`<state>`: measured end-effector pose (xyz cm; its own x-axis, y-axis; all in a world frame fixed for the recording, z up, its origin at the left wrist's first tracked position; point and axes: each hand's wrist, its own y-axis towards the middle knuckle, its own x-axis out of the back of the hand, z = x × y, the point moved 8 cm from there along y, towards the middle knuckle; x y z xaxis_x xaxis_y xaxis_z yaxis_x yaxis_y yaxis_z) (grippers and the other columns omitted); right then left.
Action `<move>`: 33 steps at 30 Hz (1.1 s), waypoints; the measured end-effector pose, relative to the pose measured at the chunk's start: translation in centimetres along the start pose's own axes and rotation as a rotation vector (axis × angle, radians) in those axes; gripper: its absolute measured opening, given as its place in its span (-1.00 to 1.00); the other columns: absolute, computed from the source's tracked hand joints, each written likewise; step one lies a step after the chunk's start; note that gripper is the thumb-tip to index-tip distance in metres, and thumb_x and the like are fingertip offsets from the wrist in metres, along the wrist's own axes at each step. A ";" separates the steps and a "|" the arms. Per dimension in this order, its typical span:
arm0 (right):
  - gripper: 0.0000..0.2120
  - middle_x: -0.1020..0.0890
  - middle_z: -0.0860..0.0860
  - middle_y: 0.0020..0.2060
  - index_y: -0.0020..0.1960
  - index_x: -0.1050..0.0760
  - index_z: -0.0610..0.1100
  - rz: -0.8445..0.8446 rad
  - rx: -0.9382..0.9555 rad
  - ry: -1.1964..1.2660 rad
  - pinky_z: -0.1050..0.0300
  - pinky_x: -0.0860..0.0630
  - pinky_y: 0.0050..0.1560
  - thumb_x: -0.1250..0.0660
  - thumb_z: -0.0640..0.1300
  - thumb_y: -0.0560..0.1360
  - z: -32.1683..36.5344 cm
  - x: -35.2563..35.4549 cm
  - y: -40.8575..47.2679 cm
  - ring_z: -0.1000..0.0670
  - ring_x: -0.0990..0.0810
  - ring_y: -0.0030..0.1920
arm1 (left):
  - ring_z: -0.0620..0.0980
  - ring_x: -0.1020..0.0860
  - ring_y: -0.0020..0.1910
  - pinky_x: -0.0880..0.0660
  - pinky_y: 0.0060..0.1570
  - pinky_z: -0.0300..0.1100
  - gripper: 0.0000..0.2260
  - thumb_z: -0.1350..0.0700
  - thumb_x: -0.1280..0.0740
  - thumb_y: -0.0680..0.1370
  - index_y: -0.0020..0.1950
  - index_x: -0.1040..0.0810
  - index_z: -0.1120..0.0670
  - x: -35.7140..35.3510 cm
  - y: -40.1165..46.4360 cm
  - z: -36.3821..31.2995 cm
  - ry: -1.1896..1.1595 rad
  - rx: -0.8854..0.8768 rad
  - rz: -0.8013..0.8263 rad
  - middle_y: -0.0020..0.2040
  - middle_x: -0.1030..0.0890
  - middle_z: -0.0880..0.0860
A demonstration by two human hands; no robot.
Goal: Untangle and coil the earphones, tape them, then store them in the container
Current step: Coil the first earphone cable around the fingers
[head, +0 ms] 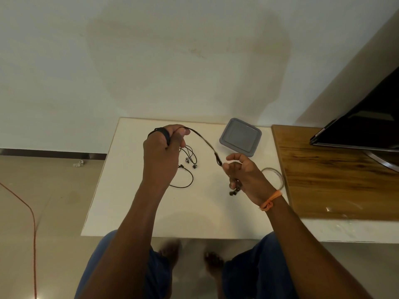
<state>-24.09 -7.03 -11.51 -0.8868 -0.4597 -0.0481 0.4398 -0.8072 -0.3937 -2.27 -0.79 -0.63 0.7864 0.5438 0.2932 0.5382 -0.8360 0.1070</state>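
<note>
A black earphone cable (206,141) arcs in the air between my two hands above the white table (129,203). My left hand (162,154) has several turns of it wound around the fingers and grips it. My right hand (244,173) pinches the other end, with the earbuds (234,190) dangling below the palm. A second black earphone set (186,171) lies loose on the table under my left hand. The grey lidded container (240,137) sits at the table's far right. A roll of clear tape (274,176) lies behind my right wrist.
A wooden board (334,175) adjoins the table on the right, with a black screen (367,121) standing on it. An orange cord (32,223) runs over the floor at the left. My knees and bare feet are below the table's near edge.
</note>
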 end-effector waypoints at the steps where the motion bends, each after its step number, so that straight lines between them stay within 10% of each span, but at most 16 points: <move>1: -0.63 -0.50 -0.06 -0.27 0.05 -0.51 -0.14 0.026 0.037 0.004 0.12 -0.41 -0.35 -0.52 0.02 0.38 0.3 -0.1 0.0 -0.01 -0.36 -0.38 | -0.21 -0.41 -0.45 -0.28 -0.36 -0.40 -0.82 0.17 -0.26 0.63 -0.02 -0.67 0.08 0.1 0.0 0.0 -0.002 0.003 -0.002 -0.33 -0.54 -0.03; 7: -0.67 -0.52 -0.01 -0.31 -0.11 -0.56 -0.12 0.134 0.093 0.138 0.20 -0.38 -0.35 -0.58 -0.01 0.24 0.9 -0.4 -0.1 0.07 -0.37 -0.39 | -0.23 -0.45 -0.39 -0.32 -0.33 -0.39 -0.81 0.16 -0.26 0.63 -0.05 -0.67 0.09 0.8 0.3 -0.1 -0.049 0.030 -0.045 -0.32 -0.55 -0.02; 18: -0.56 -0.66 -0.08 -0.30 -0.25 -0.57 -0.17 -0.126 -0.056 -0.124 0.05 -0.50 -0.07 -0.20 0.12 0.61 -1.0 1.2 0.5 -0.06 -0.59 -0.20 | -0.16 -0.45 -0.38 -0.34 -0.36 -0.41 -0.80 0.14 -0.25 0.64 -0.08 -0.66 0.06 -0.8 -0.2 -0.4 0.037 0.043 0.087 -0.33 -0.57 -0.02; 27: -0.48 -0.62 0.04 0.20 0.26 -0.54 -0.05 -0.141 0.145 -0.187 0.07 -0.37 0.35 -0.17 0.30 0.52 2.5 -1.2 -0.8 0.05 -0.52 0.29 | -0.12 -0.37 -0.48 -0.38 -0.38 -0.26 -0.75 0.11 -0.22 0.65 -0.11 -0.63 0.13 -4.6 -2.0 -1.0 -0.052 0.179 0.465 -0.38 -0.52 -0.07; 33: -0.59 -0.57 -0.22 0.13 0.41 -0.42 -0.04 0.106 0.310 -0.024 0.02 -0.38 0.38 -0.29 -0.01 0.57 7.4 -4.7 -2.7 -0.01 -0.55 0.24 | -0.10 -0.24 -0.51 -0.39 -0.36 -0.19 -0.75 0.10 -0.21 0.68 -0.16 -0.54 0.12 -7.1 -4.1 0.2 -0.468 0.533 0.646 -0.41 -0.38 -0.01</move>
<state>-20.07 -5.48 -3.39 -0.8317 -0.5530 -0.0510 0.5552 -0.8268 -0.0897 -9.99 -1.22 -3.34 0.9590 0.0604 -0.2771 -0.0651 -0.9041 -0.4224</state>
